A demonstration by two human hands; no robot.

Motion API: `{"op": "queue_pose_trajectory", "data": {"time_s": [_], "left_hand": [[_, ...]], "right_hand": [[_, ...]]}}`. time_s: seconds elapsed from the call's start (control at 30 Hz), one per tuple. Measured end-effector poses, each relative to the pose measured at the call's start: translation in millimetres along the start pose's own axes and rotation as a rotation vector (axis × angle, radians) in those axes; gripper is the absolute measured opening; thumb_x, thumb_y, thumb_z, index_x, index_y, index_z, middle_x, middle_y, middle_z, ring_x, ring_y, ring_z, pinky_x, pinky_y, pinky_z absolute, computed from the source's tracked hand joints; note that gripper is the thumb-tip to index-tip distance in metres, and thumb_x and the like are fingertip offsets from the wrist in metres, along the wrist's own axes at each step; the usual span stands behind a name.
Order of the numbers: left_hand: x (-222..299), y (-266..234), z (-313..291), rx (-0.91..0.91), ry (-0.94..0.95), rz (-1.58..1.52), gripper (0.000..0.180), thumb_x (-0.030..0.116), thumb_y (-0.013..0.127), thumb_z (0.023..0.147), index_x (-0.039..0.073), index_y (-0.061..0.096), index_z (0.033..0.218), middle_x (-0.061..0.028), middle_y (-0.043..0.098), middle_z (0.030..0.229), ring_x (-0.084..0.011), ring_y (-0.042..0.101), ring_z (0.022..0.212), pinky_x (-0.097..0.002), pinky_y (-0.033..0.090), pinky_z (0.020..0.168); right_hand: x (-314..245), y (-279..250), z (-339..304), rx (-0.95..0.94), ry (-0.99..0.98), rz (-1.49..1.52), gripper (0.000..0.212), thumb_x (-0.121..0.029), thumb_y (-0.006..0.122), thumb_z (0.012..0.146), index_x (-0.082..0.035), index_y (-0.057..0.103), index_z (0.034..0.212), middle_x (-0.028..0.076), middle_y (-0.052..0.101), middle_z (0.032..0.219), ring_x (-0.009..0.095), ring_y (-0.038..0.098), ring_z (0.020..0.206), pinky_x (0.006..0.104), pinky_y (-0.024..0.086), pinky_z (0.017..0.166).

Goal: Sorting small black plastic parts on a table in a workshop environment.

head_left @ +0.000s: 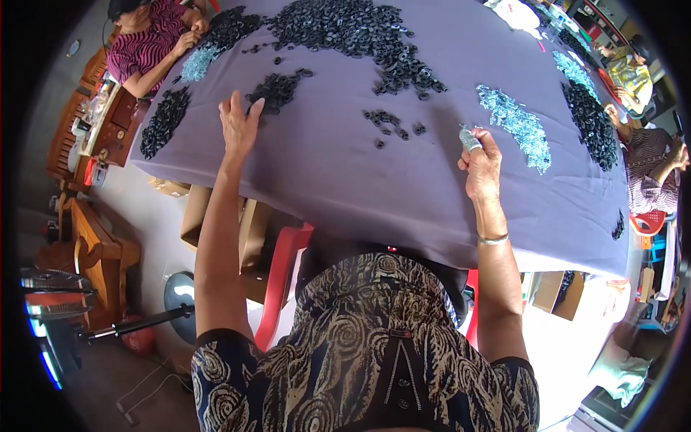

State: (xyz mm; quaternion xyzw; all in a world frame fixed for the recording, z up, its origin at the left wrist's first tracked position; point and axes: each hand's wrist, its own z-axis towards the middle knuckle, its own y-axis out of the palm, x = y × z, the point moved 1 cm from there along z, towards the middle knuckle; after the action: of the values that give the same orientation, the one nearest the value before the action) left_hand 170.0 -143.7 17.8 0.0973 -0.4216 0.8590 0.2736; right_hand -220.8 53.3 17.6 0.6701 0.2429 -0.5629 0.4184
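My left hand (239, 126) is over the grey cloth with its fingers apart and nothing visible in them. Just beyond its fingertips lies a small heap of black ring-shaped pieces (277, 91). Farther right, my right hand (484, 165) is closed, its index finger bent and wrapped in something pale grey. A tiny shiny bit shows at that fingertip, too small to make out. Beside this hand spreads a pile of small silvery metal pieces (520, 129). Several loose black pieces (389, 124) lie between my two hands.
A large mound of black pieces (338, 29) covers the far middle of the cloth-covered table (360, 180). People sit at its left (147, 43) and right (651, 162) edges, with more piles before them. A red chair (277, 281) and a pedestal fan (61, 295) stand nearby.
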Motion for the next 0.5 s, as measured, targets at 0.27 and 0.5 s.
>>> {"op": "queue_pose_trajectory", "data": {"time_s": [0.27,0.5], "left_hand": [[4.1,47.3,-9.3,-0.043,0.028,0.083,0.045,0.037,0.066,0.079,0.005,0.053,0.108,-0.0177,0.049,0.106,-0.0377,0.05,0.099,-0.047,0.042,0.084],[76.0,53.1,-44.2,-0.059,0.136,-0.058,0.036,0.021,0.068,0.078,0.004,0.052,0.105,-0.0187,0.049,0.101,-0.0394,0.05,0.092,-0.0477,0.042,0.078]], "right_hand": [[1.5,-1.7,2.3,-0.024,-0.017,0.007,0.012,0.002,0.049,0.081,-0.006,0.056,0.086,-0.003,0.047,0.07,0.002,0.035,0.051,0.0199,0.034,0.043],[3.7,-3.6,4.0,-0.056,-0.021,-0.003,0.015,0.004,0.048,0.079,-0.006,0.056,0.086,-0.002,0.048,0.073,0.002,0.037,0.052,0.0194,0.034,0.043]]}}
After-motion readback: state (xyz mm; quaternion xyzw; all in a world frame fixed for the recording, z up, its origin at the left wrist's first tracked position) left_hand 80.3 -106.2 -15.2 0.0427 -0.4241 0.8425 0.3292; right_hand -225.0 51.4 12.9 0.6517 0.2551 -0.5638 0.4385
